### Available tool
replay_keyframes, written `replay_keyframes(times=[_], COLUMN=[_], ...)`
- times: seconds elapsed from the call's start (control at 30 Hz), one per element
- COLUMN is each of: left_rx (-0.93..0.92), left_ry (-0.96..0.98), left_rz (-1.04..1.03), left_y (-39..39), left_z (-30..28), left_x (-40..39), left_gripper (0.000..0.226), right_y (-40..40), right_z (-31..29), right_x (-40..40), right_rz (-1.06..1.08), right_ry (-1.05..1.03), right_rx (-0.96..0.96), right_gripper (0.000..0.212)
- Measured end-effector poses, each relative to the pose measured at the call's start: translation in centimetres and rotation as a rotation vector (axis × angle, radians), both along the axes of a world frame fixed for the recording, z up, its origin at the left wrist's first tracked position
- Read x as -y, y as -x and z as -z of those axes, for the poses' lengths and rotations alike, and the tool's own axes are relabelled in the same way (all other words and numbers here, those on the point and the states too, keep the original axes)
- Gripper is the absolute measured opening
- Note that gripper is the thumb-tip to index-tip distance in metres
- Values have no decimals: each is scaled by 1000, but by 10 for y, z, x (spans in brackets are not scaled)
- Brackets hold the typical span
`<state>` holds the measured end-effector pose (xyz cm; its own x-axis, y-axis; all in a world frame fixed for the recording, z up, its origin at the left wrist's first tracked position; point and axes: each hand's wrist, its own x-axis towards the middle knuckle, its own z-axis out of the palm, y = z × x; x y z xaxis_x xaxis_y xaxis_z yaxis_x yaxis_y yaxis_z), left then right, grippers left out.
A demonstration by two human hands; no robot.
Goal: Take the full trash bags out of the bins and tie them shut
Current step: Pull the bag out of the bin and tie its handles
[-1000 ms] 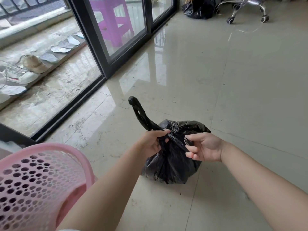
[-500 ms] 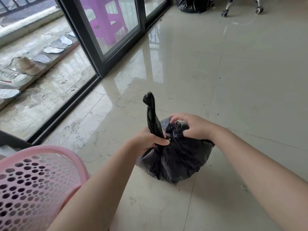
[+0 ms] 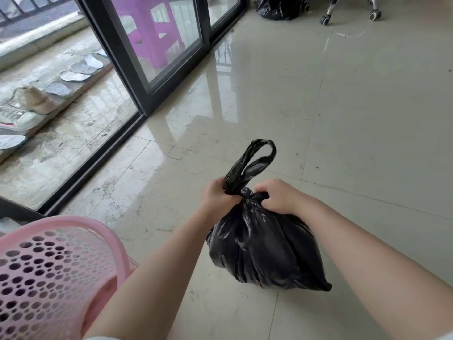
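Black trash bag [image 3: 264, 249] neck pinched: left hand [image 3: 217, 197], right hand [image 3: 282, 196] closed.

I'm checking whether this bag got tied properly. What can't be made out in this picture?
Head view only:
- Knot on the black bag: hidden under the left hand and right hand.
- Bag's contents: hidden by the plastic.
- Pink basket: cut off by the frame's edge.
- Far bag: cut off at the top.
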<state>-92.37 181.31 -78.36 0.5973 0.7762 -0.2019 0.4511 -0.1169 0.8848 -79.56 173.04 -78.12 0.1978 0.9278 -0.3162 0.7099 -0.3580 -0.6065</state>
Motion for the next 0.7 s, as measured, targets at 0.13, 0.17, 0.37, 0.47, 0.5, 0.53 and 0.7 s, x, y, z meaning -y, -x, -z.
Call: replay_keyframes(times=[0.13, 0.17, 0.37, 0.47, 0.5, 0.53, 0.7], left_rx=[-277, -299, 231, 317, 347, 377, 426], left_ry=[-367, -372, 615, 862, 900, 920, 976], left_rz=[7, 2, -73, -144, -174, -193, -129], left_y=[5, 4, 5, 5, 4, 2, 4], left_z=[11, 12, 0, 6, 6, 8, 16], left_x=[0, 1, -3, -5, -4, -4, -6], left_gripper=[25, 26, 32, 35, 34, 33, 32], right_y=[7, 8, -2, -4, -4, -3, -1], right_z=[4, 5, 2, 3, 4, 3, 3], right_x=[-7, -6, 2, 3, 3, 3, 3], right_rz=[7, 22, 72, 87, 90, 95, 92], right_ry=[46, 44, -25, -19, -27, -35, -26], right_rx=[-43, -83, -90, -75, -77, -76, -49], right_gripper=[18, 22, 47, 44, 38, 34, 34])
